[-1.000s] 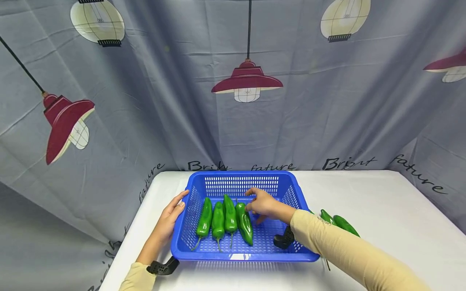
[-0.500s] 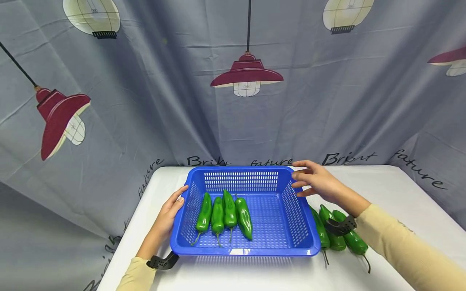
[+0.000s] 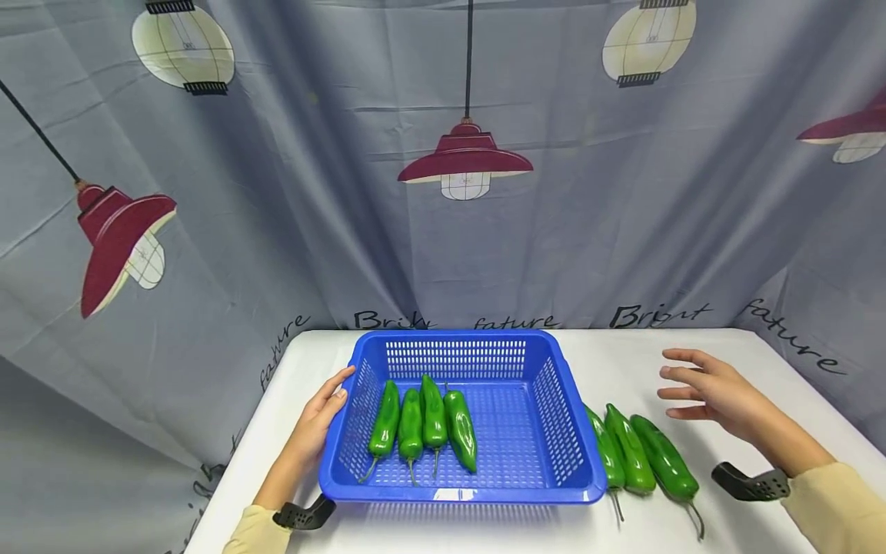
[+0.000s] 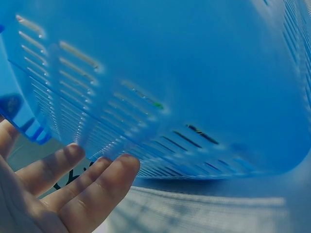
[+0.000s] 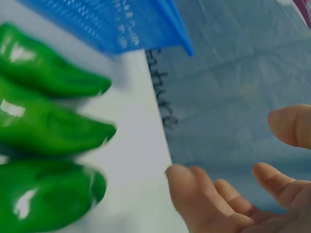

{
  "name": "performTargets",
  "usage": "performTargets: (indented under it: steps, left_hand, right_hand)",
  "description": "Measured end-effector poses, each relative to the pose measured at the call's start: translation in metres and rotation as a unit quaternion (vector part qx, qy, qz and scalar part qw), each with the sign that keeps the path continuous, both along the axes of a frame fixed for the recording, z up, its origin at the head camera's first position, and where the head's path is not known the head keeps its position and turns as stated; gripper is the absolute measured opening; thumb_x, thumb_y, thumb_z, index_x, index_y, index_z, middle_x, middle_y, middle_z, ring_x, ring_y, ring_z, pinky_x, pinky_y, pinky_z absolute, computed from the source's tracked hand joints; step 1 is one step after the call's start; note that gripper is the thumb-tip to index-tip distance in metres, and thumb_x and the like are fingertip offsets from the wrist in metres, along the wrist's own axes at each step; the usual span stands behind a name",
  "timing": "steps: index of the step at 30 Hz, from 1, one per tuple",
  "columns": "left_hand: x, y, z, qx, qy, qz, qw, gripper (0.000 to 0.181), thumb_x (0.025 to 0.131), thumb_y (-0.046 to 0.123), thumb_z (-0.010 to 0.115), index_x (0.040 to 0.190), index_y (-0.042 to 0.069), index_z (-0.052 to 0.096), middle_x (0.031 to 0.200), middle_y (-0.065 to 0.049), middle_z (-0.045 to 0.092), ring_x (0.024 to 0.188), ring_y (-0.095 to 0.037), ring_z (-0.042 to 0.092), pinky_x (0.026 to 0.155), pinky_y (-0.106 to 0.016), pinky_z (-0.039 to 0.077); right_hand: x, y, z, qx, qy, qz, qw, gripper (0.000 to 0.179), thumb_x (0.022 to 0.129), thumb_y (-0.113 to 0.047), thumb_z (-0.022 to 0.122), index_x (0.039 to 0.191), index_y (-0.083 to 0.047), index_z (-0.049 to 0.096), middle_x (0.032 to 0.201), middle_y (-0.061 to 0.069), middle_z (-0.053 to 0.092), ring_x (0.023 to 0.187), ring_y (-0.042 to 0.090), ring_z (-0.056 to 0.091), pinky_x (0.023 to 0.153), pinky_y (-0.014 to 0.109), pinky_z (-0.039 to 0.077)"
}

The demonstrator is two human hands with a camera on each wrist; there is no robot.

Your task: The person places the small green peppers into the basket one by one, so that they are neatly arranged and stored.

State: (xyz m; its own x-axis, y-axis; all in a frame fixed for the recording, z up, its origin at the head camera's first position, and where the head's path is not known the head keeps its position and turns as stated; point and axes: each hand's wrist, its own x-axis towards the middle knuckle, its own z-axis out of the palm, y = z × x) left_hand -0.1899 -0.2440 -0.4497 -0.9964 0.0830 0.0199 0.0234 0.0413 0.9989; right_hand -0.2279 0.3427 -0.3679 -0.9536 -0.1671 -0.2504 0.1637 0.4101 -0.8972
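Note:
A blue plastic basket (image 3: pixel 462 494) stands on the white table in the head view. Several green peppers (image 3: pixel 411 427) lie side by side in its left half. At the basket's left side, the left hand (image 3: pixel 311 431) rests near the rim; in the left wrist view its fairly straight fingers (image 4: pixel 104 194) lie by the slotted outer wall. To the right of the basket, three more green peppers (image 3: pixel 628 454) lie on the table, also large in the right wrist view. The right hand (image 3: pixel 727 396) hovers right of and beyond these peppers, fingers spread, holding nothing.
The white table (image 3: pixel 692 342) ends at a grey-blue curtain (image 3: pixel 332 192) printed with lamps and lettering. A black wrist strap (image 3: pixel 304 513) is on the left wrist, another (image 3: pixel 751 482) on the right.
The right hand has left the inside of the basket and moved right, past the rim, to beyond the loose peppers. Both groups of peppers and the left hand stay in place.

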Motion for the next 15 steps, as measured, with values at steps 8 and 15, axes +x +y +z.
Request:
performTargets:
  steps: [8, 15]
  left_hand:
    - [-0.002, -0.001, 0.004, 0.002, -0.001, -0.004, 1.0000, 0.050, 0.111, 0.023, 0.038, 0.157, 0.006, 0.032, 0.162, -0.026, 0.033, 0.120, -0.014, 0.063, 0.093, -0.030, 0.059]
    - [0.002, 0.001, 0.000, 0.005, -0.016, 0.003, 0.9999, 0.050, 0.111, 0.022, 0.038, 0.158, 0.006, 0.032, 0.160, -0.028, 0.036, 0.118, -0.018, 0.063, 0.092, -0.031, 0.059]
  right_hand:
    - [0.008, 0.020, -0.025, 0.074, -0.047, -0.019, 0.9959, 0.072, 0.109, -0.033, 0.045, 0.154, 0.013, 0.013, 0.150, 0.044, 0.028, 0.092, 0.003, 0.068, 0.084, 0.038, 0.064]
    - [0.012, 0.026, -0.045, 0.087, -0.095, -0.037, 0.9909, 0.072, 0.108, -0.033, 0.046, 0.153, 0.012, 0.013, 0.149, 0.045, 0.028, 0.091, 0.008, 0.069, 0.082, 0.038, 0.064]
